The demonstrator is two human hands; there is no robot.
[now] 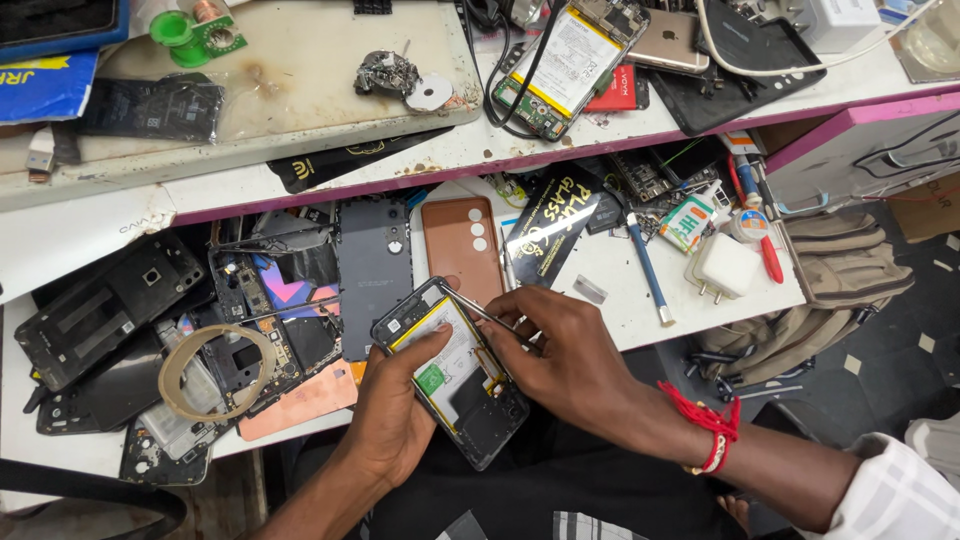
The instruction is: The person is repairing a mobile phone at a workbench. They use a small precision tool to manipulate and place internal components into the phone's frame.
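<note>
An opened smartphone (452,372) with its back removed, showing a white battery with yellow edges, lies tilted over my lap. My left hand (395,412) holds it from below, thumb resting on the battery. My right hand (565,355) grips thin metal tweezers (478,310) whose tips touch the phone's upper edge. A red thread band circles my right wrist.
A brown phone back cover (462,245), a dark grey cover (374,265), a tape ring (215,372) and several dismantled phone frames crowd the lower shelf. A white charger plug (722,268) and screwdrivers lie right. Another opened phone (565,60) sits on the upper bench.
</note>
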